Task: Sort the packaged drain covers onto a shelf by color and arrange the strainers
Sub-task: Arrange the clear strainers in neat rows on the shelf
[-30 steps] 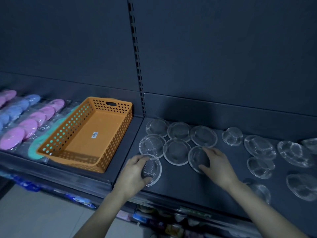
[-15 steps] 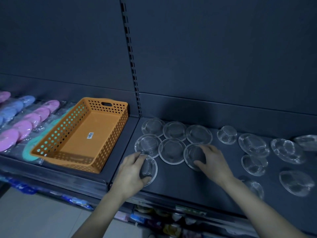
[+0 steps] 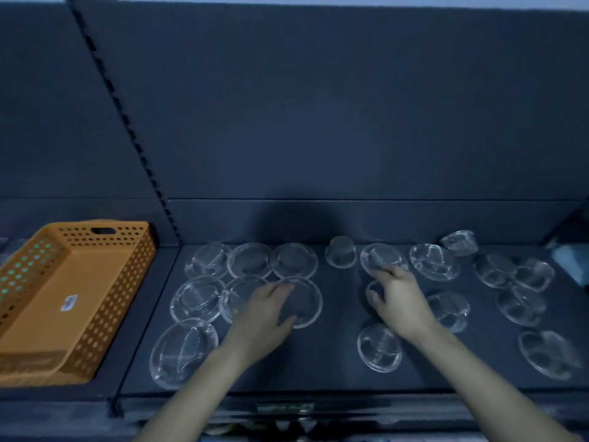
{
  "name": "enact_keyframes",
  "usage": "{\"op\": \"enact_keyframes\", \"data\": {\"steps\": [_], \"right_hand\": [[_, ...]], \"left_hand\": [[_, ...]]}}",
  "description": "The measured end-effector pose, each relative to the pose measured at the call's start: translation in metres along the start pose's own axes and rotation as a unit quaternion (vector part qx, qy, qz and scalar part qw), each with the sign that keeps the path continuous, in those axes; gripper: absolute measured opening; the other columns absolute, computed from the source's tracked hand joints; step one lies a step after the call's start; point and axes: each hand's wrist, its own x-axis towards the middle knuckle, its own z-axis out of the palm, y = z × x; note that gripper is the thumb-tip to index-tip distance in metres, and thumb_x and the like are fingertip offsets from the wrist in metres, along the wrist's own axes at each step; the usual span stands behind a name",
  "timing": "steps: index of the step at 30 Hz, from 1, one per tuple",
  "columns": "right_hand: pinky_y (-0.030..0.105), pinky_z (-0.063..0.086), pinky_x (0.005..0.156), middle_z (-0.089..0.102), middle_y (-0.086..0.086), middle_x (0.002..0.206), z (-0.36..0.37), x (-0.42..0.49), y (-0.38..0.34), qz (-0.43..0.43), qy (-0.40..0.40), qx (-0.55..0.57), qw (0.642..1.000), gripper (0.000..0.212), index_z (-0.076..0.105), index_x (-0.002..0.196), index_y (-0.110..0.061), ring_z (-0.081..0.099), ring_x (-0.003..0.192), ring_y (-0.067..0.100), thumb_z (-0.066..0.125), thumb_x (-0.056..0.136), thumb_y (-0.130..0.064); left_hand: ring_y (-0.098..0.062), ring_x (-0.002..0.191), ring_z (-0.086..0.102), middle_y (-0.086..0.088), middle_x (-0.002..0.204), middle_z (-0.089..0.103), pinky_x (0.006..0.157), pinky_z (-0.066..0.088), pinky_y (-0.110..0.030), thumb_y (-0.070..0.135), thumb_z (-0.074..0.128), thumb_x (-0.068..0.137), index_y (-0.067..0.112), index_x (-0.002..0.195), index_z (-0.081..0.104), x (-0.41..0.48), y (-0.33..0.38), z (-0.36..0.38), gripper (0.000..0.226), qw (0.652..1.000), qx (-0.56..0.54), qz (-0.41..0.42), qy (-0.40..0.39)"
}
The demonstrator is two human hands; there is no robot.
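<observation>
Head view. Compared with half a second back: find the left hand (image 3: 266, 317) off the front-left strainer (image 3: 185, 354), now lying free near the shelf's front edge, and set instead on the middle-row right strainer (image 3: 306, 301). Find the right hand (image 3: 400, 303) gone from that same strainer, carried rightward into the loose group. Note the view swung right as well, with the orange basket (image 3: 122, 301) pushed to the left margin.

Left fingers (image 3: 277, 290): medium span, curved over the strainer's left half, thumb against its near rim, holding it on the shelf (image 3: 334, 352). Right fingers (image 3: 398, 275): curled, tips touching the near rim of a far strainer (image 3: 381, 258), thumb hooked round a part-hidden strainer (image 3: 369, 284) under the palm; grip apparently closed, rest of that piece covered.

Count seven pieces in the tidy block (image 3: 250, 260) left of centre: three at the back, three in the middle, one in front, rims touching or nearly so. See a small cup-shaped strainer (image 3: 341, 253) between block and right hand. See roughly ten scattered strainers (image 3: 433, 263) to the right, some flat, some tilted, apart from the block. Record a dark back panel (image 3: 318, 106) behind everything. Teal showing through the holes in the basket's left wall; source not identifiable. Pale blue item (image 3: 573, 263) at the right edge, kind not discernible.
</observation>
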Motion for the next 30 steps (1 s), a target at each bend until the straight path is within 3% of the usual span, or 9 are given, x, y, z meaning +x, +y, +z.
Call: {"op": "enact_keyframes", "data": {"steps": [5, 10, 15, 19, 25, 30], "right_hand": [[0.043, 0.042, 0.096, 0.048, 0.011, 0.131, -0.022, -0.002, 0.056, 0.092, -0.023, -0.078, 0.992, 0.042, 0.053, 0.128, -0.017, 0.040, 0.122, 0.033, 0.056, 0.088, -0.028], [0.040, 0.037, 0.105, 0.042, 0.013, 0.139, -0.031, 0.006, 0.100, 0.112, -0.040, -0.033, 0.992, 0.051, 0.045, 0.137, -0.016, 0.035, 0.127, 0.037, 0.057, 0.088, -0.026], [0.036, 0.040, 0.103, 0.045, 0.018, 0.135, -0.034, 0.035, 0.125, 0.117, -0.038, 0.002, 0.992, 0.049, 0.048, 0.132, -0.014, 0.044, 0.122, 0.038, 0.059, 0.085, -0.025], [0.038, 0.037, 0.105, 0.041, 0.017, 0.138, -0.034, 0.058, 0.131, 0.138, -0.052, 0.019, 0.989, 0.055, 0.041, 0.136, -0.013, 0.040, 0.125, 0.038, 0.060, 0.087, -0.025], [0.041, 0.040, 0.101, 0.043, 0.019, 0.134, -0.025, 0.082, 0.139, 0.192, -0.062, 0.046, 0.978, 0.058, 0.042, 0.134, -0.014, 0.043, 0.120, 0.041, 0.065, 0.083, -0.032], [0.042, 0.044, 0.096, 0.051, 0.018, 0.123, -0.019, 0.086, 0.143, 0.206, -0.033, 0.044, 0.977, 0.057, 0.051, 0.123, -0.010, 0.047, 0.114, 0.039, 0.069, 0.076, -0.038]], "left_hand": [[-0.015, 0.120, 0.048, 0.001, 0.133, 0.047, 0.102, 0.037, -0.023, 0.027, 0.060, 0.087, 0.016, 0.137, 0.045, 0.048, 0.036, 0.020, 0.054, 0.998, 0.007, 0.057, -0.026], [-0.022, 0.121, 0.046, -0.008, 0.133, 0.049, 0.102, 0.038, -0.031, 0.027, 0.058, 0.090, 0.012, 0.136, 0.045, 0.104, 0.070, 0.043, 0.051, 0.992, 0.026, 0.087, -0.093], [-0.026, 0.116, 0.049, -0.011, 0.124, 0.053, 0.097, 0.042, -0.036, 0.034, 0.057, 0.090, 0.010, 0.131, 0.049, 0.160, 0.091, 0.068, 0.048, 0.986, 0.060, 0.066, -0.141], [-0.028, 0.120, 0.043, -0.011, 0.130, 0.047, 0.101, 0.040, -0.038, 0.037, 0.057, 0.089, 0.011, 0.135, 0.042, 0.189, 0.103, 0.084, 0.055, 0.977, 0.105, 0.056, -0.174], [-0.029, 0.123, 0.039, -0.011, 0.134, 0.043, 0.101, 0.040, -0.038, 0.037, 0.066, 0.081, 0.016, 0.139, 0.036, 0.211, 0.114, 0.101, 0.068, 0.971, 0.082, 0.029, -0.223], [-0.027, 0.115, 0.046, -0.010, 0.122, 0.049, 0.095, 0.045, -0.040, 0.034, 0.070, 0.074, 0.017, 0.131, 0.044, 0.214, 0.112, 0.108, 0.065, 0.977, 0.057, 0.005, -0.203]]}}
